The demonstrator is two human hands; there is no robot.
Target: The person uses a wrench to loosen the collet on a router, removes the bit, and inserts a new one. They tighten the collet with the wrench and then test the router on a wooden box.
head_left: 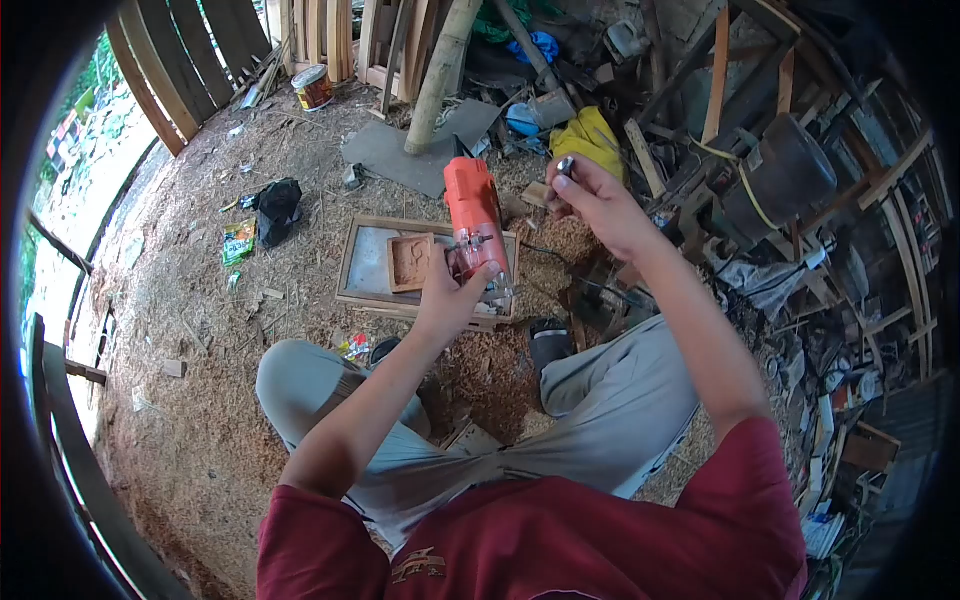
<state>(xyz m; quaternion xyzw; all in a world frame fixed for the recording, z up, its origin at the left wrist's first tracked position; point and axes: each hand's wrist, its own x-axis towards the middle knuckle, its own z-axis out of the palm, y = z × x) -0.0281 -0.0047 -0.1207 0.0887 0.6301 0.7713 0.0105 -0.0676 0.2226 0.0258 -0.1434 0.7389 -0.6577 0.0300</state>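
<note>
An orange power tool [470,195] with a clear lower part lies tilted over a wooden-framed tray [365,275]. My left hand [455,287] is closed round the tool's lower end. Beside it, a small square wooden piece with a carved hollow [409,263] rests on the tray. My right hand [590,200] is raised to the right of the tool, apart from it, its fingers pinching a small dark metal part [566,166]. A black cord [548,252] runs to the right of the tray.
Sawdust covers the ground. A grey board [385,150] lies under a leaning pole [440,80]. Further off are a tin can [312,88], a black bag [277,210] and a yellow cloth [590,140]. Wood scraps and a dark container [790,170] crowd the right.
</note>
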